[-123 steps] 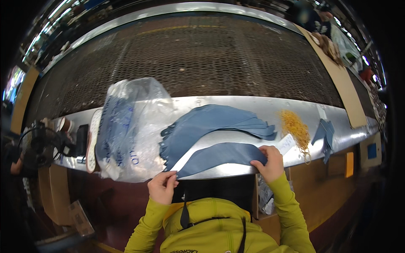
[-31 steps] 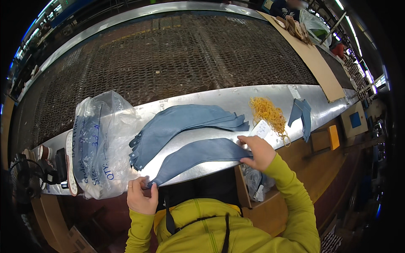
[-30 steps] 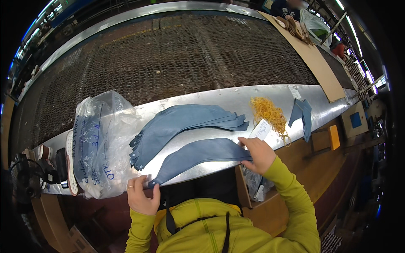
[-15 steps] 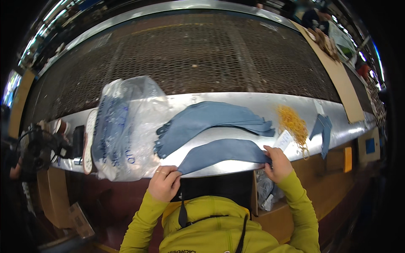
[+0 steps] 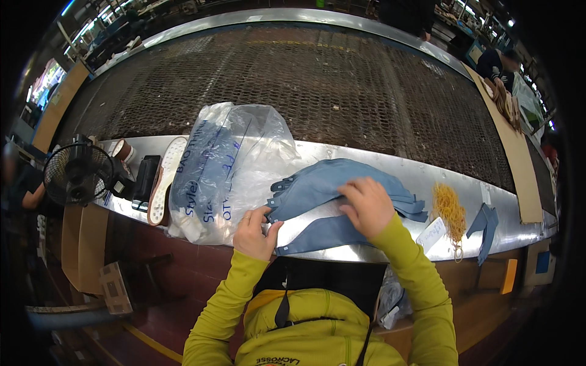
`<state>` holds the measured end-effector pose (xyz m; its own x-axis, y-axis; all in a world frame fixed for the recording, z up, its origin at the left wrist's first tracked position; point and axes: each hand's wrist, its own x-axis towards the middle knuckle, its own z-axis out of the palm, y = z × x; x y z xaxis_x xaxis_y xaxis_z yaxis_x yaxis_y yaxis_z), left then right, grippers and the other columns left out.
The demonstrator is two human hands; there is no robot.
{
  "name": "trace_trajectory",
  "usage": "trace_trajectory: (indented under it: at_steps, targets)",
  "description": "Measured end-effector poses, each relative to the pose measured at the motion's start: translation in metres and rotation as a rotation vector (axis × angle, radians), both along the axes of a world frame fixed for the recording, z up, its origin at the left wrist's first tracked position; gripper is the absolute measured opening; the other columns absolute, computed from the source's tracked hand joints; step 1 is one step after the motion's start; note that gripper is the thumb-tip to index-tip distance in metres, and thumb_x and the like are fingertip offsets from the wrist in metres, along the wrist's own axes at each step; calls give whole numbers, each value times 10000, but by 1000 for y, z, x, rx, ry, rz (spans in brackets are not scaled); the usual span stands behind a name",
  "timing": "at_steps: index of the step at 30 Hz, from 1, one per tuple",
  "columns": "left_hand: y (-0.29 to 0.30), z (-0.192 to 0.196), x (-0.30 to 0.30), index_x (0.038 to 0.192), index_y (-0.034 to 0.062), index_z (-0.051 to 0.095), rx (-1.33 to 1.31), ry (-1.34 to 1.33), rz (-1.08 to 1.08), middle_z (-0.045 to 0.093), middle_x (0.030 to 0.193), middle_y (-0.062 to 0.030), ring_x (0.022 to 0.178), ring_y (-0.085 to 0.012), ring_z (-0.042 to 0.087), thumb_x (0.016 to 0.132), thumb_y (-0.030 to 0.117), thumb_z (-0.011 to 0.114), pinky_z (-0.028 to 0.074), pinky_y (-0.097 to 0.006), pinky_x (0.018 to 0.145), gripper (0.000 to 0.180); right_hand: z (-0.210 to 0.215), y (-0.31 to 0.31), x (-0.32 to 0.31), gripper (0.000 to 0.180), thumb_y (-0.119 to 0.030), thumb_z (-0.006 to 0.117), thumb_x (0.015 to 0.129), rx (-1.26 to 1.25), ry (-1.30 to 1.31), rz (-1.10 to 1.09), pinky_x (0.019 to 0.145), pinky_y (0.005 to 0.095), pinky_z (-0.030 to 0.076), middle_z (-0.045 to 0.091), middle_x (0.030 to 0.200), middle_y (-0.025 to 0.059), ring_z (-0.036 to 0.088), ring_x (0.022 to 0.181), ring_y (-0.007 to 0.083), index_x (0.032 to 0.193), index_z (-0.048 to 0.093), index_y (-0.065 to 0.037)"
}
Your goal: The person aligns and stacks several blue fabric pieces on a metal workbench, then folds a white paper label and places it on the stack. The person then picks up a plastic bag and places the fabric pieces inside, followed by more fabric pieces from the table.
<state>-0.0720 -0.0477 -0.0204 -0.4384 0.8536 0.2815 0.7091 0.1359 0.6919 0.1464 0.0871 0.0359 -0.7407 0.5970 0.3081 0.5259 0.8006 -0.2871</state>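
A stack of curved blue leather-like pieces (image 5: 342, 174) lies on the metal table, small tabs fanned at its left end. In front of it, along the near edge, one single curved blue piece (image 5: 323, 236) lies flat. My left hand (image 5: 255, 235) is at the stack's left end, thumb and fingers closed about the corner of a piece there. Over the stack's near edge and the single piece is my right hand (image 5: 368, 207), fingers stretched out and apart. It hides part of both.
Left of the stack lies a clear plastic bag (image 5: 229, 177) with blue pieces inside. Beyond it are a shoe sole (image 5: 165, 183), a black case (image 5: 146, 177) and a fan (image 5: 79, 171). Yellow bands (image 5: 448, 210), a white tag (image 5: 432, 235) and blue strips (image 5: 484, 229) lie right.
Both hands have let go of the single piece, which now lies on the table. My left hand has moved to the stack's left end, my right hand inward over the stack. The view has shifted.
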Motion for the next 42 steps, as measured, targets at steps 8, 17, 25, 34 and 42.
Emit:
trace_trajectory:
  at_steps: [8, 17, 25, 34, 42]
  targets:
    - [3, 0, 4, 911, 109, 638, 5, 123, 20, 535, 838, -67, 735, -267, 576, 707, 185, 753, 466, -354, 622, 246, -18, 38, 14, 671, -265, 788, 643, -56, -120, -144, 954, 392, 335, 533, 1178, 84, 457, 1141, 258, 1237, 533, -85]
    - [9, -4, 7, 892, 97, 642, 122, 224, -2, 544, 867, -70, 794, -279, 567, 685, 151, 750, 466, -364, 653, 240, -21, 50, 47, 692, -270, 835, 584, -172, -37, -282, 914, 396, 340, 551, 1066, 71, 492, 1051, 252, 1195, 559, -99]
    - [11, -3, 10, 864, 55, 616, 111, 213, -6, 547, 881, -104, 822, -298, 554, 677, 119, 752, 453, -375, 704, 240, -27, 60, 75, 517, -133, 870, 514, -333, 98, -354, 712, 298, 431, 524, 831, 40, 491, 745, 181, 949, 600, -61]
    - [9, -5, 15, 803, 82, 635, 186, 193, -47, 587, 733, -56, 732, -278, 543, 680, 114, 743, 433, -365, 643, 166, -24, 56, 100, 352, -76, 828, 605, -529, 237, -422, 605, 249, 440, 562, 696, 10, 513, 649, 105, 889, 624, -37]
    - [14, -2, 5, 739, 53, 668, 134, 168, -132, 622, 713, -77, 695, -285, 545, 712, 154, 734, 428, -379, 652, 124, -27, 41, 114, 314, -57, 770, 700, -634, 265, -443, 591, 212, 440, 594, 718, -1, 508, 619, 61, 990, 651, -36]
